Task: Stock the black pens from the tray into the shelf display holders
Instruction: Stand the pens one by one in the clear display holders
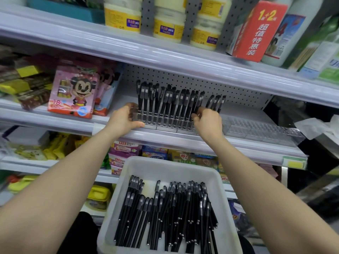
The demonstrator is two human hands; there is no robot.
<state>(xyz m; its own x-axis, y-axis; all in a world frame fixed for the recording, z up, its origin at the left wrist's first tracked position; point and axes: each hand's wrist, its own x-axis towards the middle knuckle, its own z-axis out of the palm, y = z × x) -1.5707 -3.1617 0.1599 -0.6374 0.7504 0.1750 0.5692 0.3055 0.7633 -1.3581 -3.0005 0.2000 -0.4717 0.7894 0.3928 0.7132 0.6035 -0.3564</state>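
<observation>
Grip: right hand (208,122) pinches a black pen (199,101) low on its barrel, apparently seating it in the clear holder (166,126). The left hand (122,119) grips the holder's end. Pens judged light, stiff and smooth, so take them mid-barrel. Loose pens (165,213) fill the tray (165,168).

Upper shelf (128,50), white, clear price rail along its front: cream jars with yellow labels (122,17), stacked two high; red carton (256,32); tall white bottle (286,37) just beside it.

Middle shelf (183,138), pegboard back: wrapped bars (31,92) at far left; pink cartoon toy box (75,94), upright; clear display holder (165,125) at the front edge, black pens (165,99) standing in its slots; second clear holder (260,129) to its right, slots unfilled.

Lower shelf (27,165): yellow packs (55,147); pink and purple packs (124,149), stacked.
</observation>
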